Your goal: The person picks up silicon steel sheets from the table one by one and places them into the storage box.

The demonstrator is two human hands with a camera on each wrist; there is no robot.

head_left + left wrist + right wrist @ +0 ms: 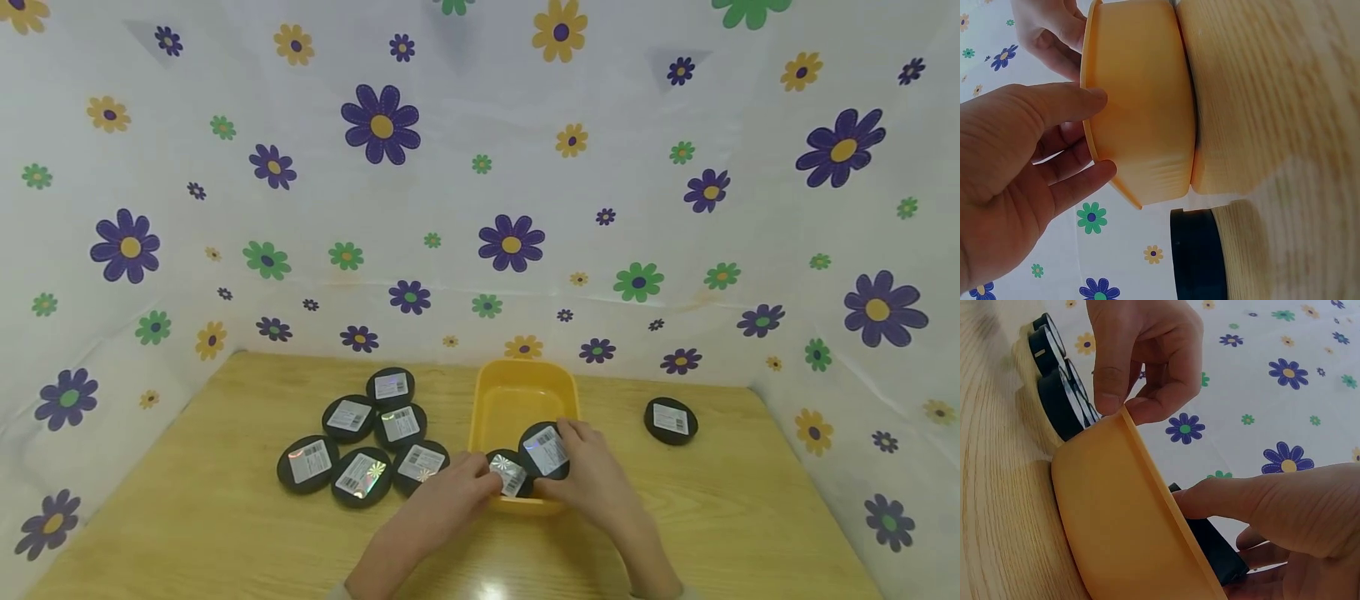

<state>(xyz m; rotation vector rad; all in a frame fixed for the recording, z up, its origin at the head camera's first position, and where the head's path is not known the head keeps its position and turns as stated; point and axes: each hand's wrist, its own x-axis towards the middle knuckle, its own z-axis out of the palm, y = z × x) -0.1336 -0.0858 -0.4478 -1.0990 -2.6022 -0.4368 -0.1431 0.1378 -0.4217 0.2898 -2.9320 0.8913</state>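
Observation:
A yellow plastic bin (513, 408) stands on the table. My left hand (448, 502) grips its near left rim; in the left wrist view, the thumb lies outside the wall and other fingers reach over the edge. With fingers and thumb, my right hand (600, 483) holds a flat round black disc (546, 450), tilted, its white barcode label facing up. The right wrist view shows this disc (1215, 550) partly above the rim, its lower part hidden by the bin wall. Another labelled black disc (508, 473) lies inside the bin, beside the held one.
Left of the bin, several similar black discs (362, 477) lie grouped on the wooden table (195, 500), the nearest close by my left hand. One more disc (671, 421) lies alone at the right. A white flowered sheet (450, 208) encloses the table's back and sides.

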